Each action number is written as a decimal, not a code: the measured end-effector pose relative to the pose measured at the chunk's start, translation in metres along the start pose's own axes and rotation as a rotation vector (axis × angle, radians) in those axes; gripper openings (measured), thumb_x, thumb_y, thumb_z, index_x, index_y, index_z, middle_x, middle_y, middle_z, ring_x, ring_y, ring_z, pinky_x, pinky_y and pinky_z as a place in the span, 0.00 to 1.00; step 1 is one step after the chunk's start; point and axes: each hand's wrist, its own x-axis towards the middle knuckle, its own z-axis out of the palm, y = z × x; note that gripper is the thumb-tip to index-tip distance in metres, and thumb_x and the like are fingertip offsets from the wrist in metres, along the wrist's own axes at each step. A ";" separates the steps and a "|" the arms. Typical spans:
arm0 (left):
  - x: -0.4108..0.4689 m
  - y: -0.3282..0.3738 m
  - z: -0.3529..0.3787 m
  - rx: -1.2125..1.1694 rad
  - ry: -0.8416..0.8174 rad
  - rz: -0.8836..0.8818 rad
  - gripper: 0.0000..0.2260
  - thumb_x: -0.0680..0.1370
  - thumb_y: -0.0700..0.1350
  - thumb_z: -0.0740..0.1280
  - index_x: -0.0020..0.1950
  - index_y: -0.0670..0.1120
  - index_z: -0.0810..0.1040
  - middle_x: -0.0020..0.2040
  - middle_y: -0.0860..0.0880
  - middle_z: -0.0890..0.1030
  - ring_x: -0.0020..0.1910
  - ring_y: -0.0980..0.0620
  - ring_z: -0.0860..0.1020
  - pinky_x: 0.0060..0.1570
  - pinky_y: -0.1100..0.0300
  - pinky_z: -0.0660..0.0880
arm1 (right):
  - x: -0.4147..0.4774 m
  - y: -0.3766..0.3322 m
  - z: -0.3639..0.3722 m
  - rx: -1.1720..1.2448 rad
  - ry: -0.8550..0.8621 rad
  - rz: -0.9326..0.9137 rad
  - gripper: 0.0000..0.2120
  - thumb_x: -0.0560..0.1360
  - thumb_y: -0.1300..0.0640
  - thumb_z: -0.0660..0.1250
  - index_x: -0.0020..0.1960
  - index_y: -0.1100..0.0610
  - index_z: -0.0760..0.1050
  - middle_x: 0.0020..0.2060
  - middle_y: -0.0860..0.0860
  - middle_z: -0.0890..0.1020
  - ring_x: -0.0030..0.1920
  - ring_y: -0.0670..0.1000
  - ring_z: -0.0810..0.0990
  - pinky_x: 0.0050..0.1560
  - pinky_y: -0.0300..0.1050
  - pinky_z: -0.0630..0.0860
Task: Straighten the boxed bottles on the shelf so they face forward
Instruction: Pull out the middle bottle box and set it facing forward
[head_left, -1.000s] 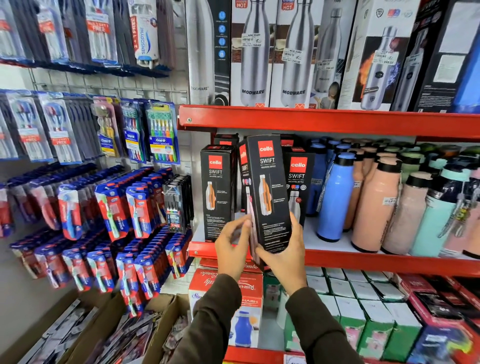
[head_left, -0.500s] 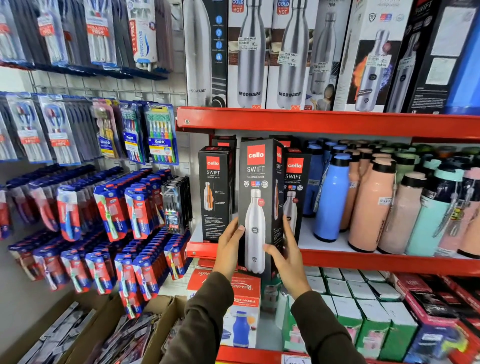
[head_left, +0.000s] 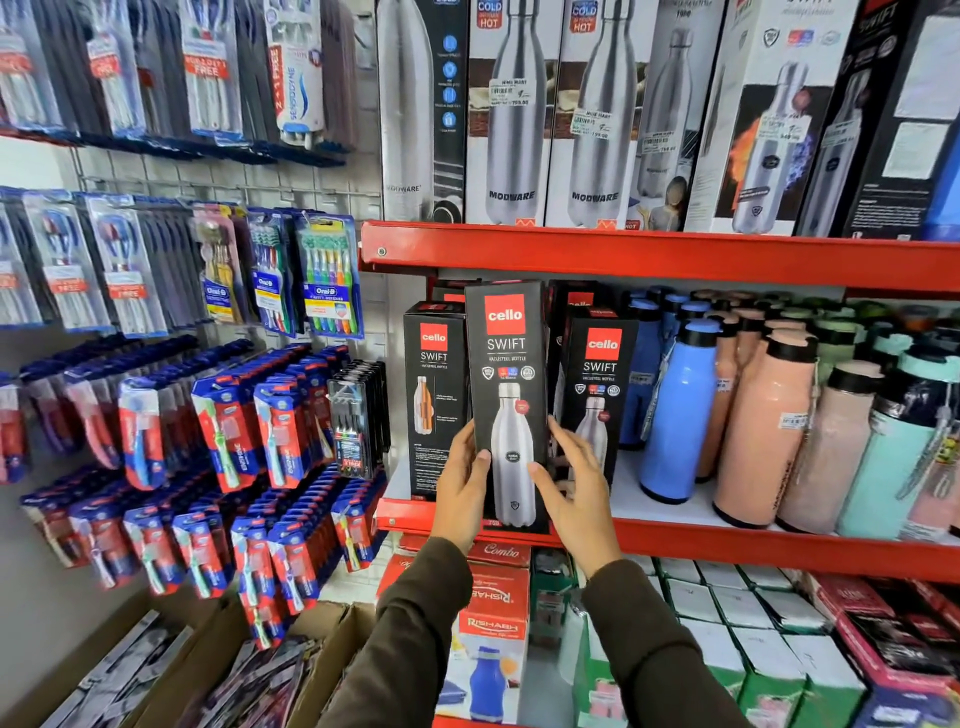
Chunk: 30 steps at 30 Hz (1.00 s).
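A tall black Cello Swift bottle box (head_left: 506, 374) stands upright at the front edge of the red middle shelf (head_left: 727, 545), its front with the steel bottle picture facing me. My left hand (head_left: 460, 480) grips its lower left edge and my right hand (head_left: 571, 480) presses its lower right side. Left of it stands another black Cello box (head_left: 434, 400) showing a side panel with a small orange bottle. To the right, a third Cello box (head_left: 600, 395) faces forward, partly hidden by my right hand. More black boxes sit behind them.
Loose blue (head_left: 675, 410), peach (head_left: 763, 431) and mint (head_left: 893, 447) bottles crowd the same shelf to the right. Modware boxes (head_left: 511, 114) fill the shelf above. Toothbrush packs (head_left: 327, 275) hang on the left wall. Cartons (head_left: 493, 639) and small boxes lie below.
The box in my hands turned from showing its side with the orange bottle to showing its front. It then came down to stand on the shelf edge, both hands staying on it.
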 end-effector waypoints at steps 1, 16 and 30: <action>0.003 0.000 0.000 0.024 0.000 0.009 0.20 0.83 0.42 0.58 0.75 0.50 0.63 0.74 0.53 0.69 0.72 0.58 0.68 0.73 0.59 0.64 | 0.002 0.001 0.002 0.003 0.005 -0.011 0.27 0.77 0.51 0.67 0.72 0.36 0.64 0.68 0.35 0.67 0.69 0.42 0.69 0.64 0.50 0.76; 0.045 -0.024 0.018 0.260 0.091 -0.012 0.23 0.81 0.35 0.55 0.77 0.43 0.61 0.76 0.45 0.65 0.74 0.51 0.64 0.67 0.70 0.57 | 0.035 0.027 0.037 -0.003 0.058 0.124 0.31 0.77 0.68 0.58 0.77 0.47 0.59 0.71 0.43 0.67 0.74 0.46 0.65 0.76 0.49 0.63; 0.058 -0.052 0.023 0.140 0.024 -0.114 0.23 0.83 0.40 0.56 0.78 0.46 0.57 0.79 0.48 0.60 0.78 0.54 0.58 0.75 0.61 0.54 | 0.041 0.045 0.050 0.048 -0.041 0.259 0.34 0.77 0.71 0.53 0.79 0.51 0.49 0.79 0.49 0.54 0.72 0.39 0.52 0.72 0.38 0.51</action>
